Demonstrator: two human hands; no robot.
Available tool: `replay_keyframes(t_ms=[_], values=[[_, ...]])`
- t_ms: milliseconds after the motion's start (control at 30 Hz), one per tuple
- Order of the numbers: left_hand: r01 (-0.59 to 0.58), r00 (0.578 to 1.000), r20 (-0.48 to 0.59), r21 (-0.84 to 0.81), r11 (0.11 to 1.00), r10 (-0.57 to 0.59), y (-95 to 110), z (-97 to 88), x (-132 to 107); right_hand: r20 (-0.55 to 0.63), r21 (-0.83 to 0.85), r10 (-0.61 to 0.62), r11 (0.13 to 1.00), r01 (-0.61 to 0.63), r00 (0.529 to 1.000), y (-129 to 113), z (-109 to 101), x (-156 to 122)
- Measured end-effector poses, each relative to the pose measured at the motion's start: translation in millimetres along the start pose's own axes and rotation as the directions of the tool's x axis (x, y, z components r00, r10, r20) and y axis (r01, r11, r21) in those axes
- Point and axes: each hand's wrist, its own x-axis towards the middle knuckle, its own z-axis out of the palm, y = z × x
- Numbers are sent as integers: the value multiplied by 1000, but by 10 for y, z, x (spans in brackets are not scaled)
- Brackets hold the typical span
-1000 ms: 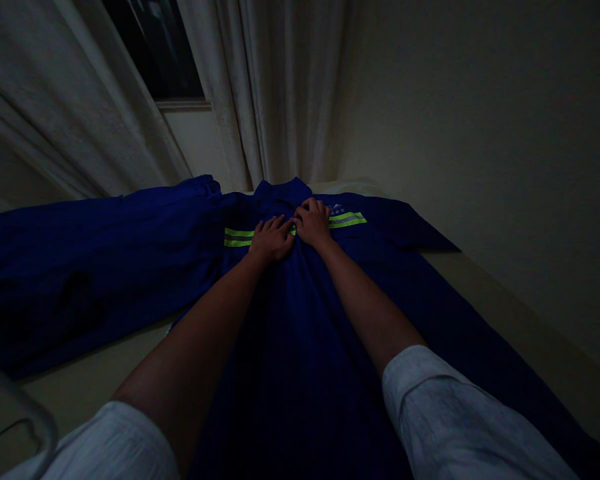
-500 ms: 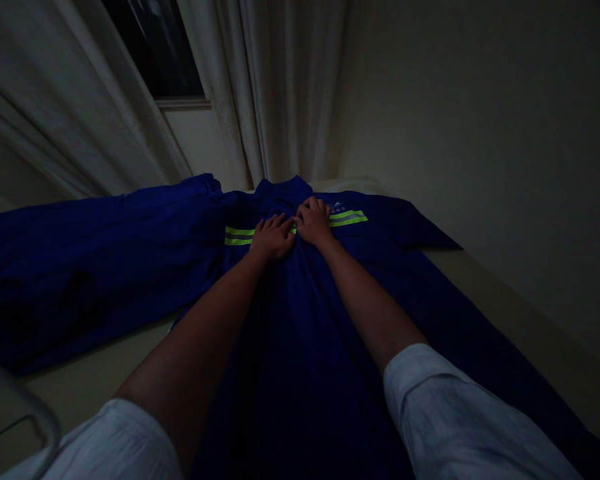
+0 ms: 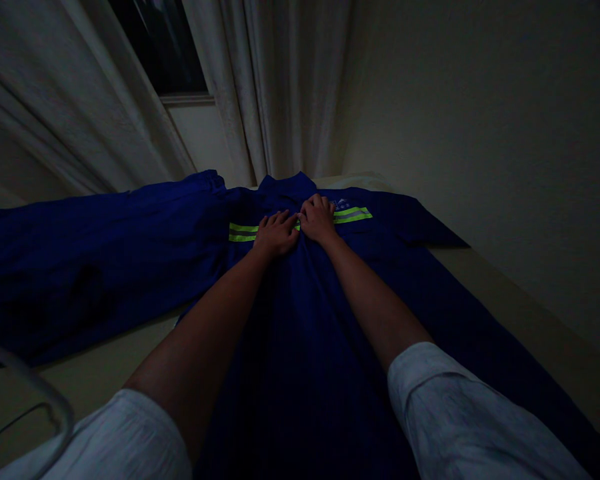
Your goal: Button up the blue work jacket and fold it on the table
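A dark blue work garment with a yellow-green reflective stripe across the chest lies spread flat on a pale surface. My left hand rests on the chest just left of the front opening, fingers bent onto the cloth. My right hand sits beside it, touching it, fingers curled on the fabric near the collar. Whether either hand pinches the cloth or a fastener is hidden in the dim light. One sleeve stretches out to the left.
Pale curtains hang behind the surface, with a dark window at upper left. A plain wall runs along the right side. A thin curved metal bar shows at the lower left corner.
Both hands stay on the chest of the garment; the view has shifted slightly, and the hands have barely moved.
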Motion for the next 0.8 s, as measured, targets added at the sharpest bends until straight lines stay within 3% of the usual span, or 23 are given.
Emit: replay_keyframes(t_ms=[800], values=[[-9, 1000, -7, -24, 1000, 9, -12, 7, -1, 2, 30, 12, 999, -12, 1000, 12, 6, 5]])
